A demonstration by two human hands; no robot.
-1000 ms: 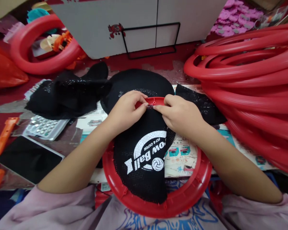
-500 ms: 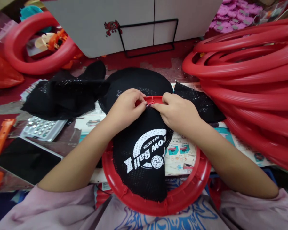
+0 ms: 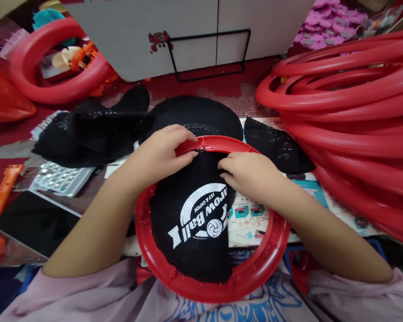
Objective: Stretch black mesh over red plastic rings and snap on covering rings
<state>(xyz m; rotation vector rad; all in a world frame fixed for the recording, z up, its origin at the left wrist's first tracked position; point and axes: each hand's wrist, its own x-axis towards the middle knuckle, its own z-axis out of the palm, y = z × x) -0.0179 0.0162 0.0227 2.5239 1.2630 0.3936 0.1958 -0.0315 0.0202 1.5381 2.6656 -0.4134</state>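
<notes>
A red plastic ring point(image 3: 255, 264) lies in front of me, partly over my lap. A black mesh net point(image 3: 191, 232) with white "Throw Ball" print stretches across it from the near rim to the far rim. My left hand point(image 3: 157, 154) grips the far rim, fingers curled over the ring and the net's edge. My right hand point(image 3: 245, 172) pinches the net just inside the far rim, a little to the right of the left hand.
More black mesh pieces point(image 3: 94, 129) lie behind and to the left. A tall stack of red rings point(image 3: 349, 120) fills the right side. Another red ring point(image 3: 53, 62) rests at the back left. A calculator point(image 3: 58, 178) and a dark tablet point(image 3: 30, 221) sit at the left.
The ring has turned and shifted slightly left. My left hand slid left along the far rim; my right hand dropped from the rim onto the net inside it.
</notes>
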